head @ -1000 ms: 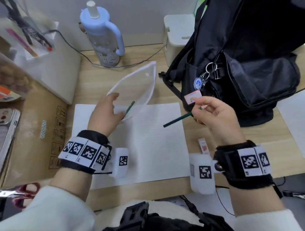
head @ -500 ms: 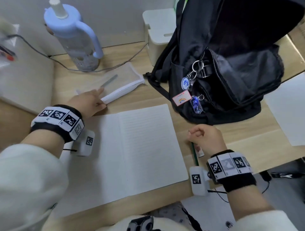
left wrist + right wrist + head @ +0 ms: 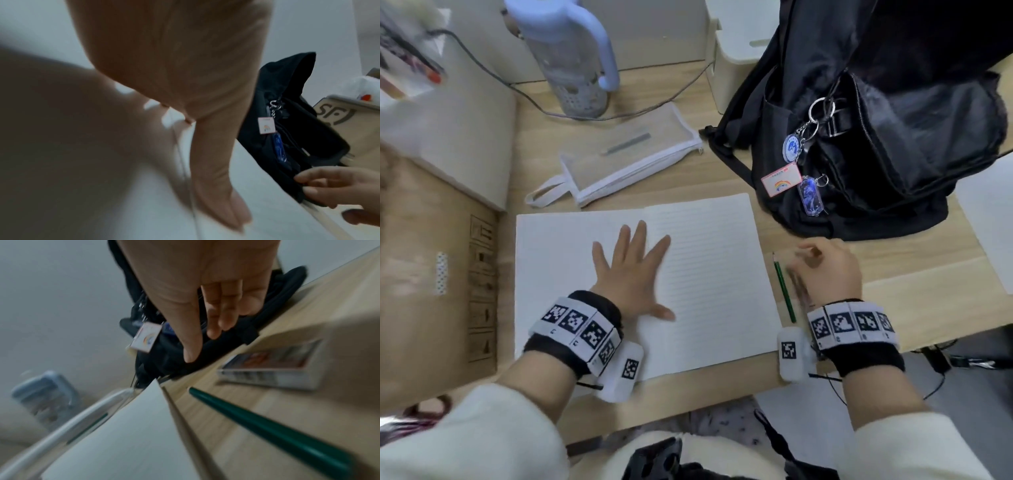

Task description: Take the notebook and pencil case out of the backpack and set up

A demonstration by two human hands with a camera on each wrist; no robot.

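Observation:
The open lined notebook (image 3: 715,274) lies flat on the wooden desk (image 3: 911,270). My left hand (image 3: 633,270) rests on its middle, palm down with fingers spread. A white mesh pencil case (image 3: 626,154) lies behind the notebook with a pencil inside. The black backpack (image 3: 876,120) stands at the back right, key tags hanging from it. A green pencil (image 3: 784,287) lies on the desk just right of the notebook. My right hand (image 3: 825,270) hovers beside it, fingers loosely curled, holding nothing. In the right wrist view the pencil (image 3: 267,426) lies free below the right hand (image 3: 205,288).
A lavender water bottle (image 3: 571,58) and a white box (image 3: 736,51) stand at the back, with a cable running between them. A cardboard box (image 3: 431,274) borders the desk on the left. A small eraser (image 3: 271,368) lies under my right hand. White paper (image 3: 989,222) lies at the far right.
My left hand set the pencil case down behind the notebook, then moved onto the page and spread flat. My right hand lowered the green pencil to the desk and let it go.

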